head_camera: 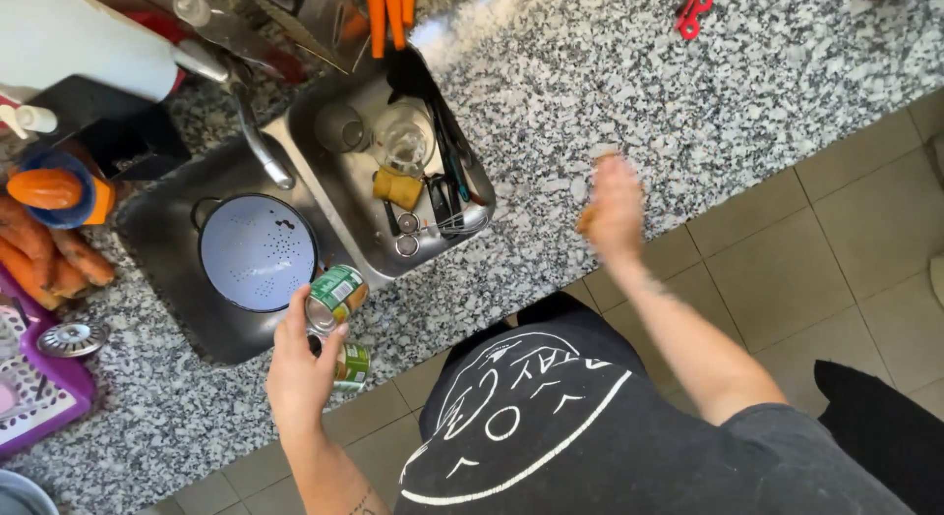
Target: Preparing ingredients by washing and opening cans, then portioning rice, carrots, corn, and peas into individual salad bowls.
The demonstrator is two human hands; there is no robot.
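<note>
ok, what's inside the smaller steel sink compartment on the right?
The small steel sink compartment holds a clear glass jar, a yellow sponge, a wire whisk and dark utensils. Its drain shows; whatever lies under the jar and sponge is covered.

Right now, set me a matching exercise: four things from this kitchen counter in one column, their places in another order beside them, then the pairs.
Things:
1. colander
2. green tin can
3. red clip
4. yellow sponge

Places:
A. held in the left hand
B. in the smaller sink basin, among glasses
C. in the larger sink basin
D. on the granite counter, far side

Pairs: 1-C, 2-A, 3-D, 4-B
</note>
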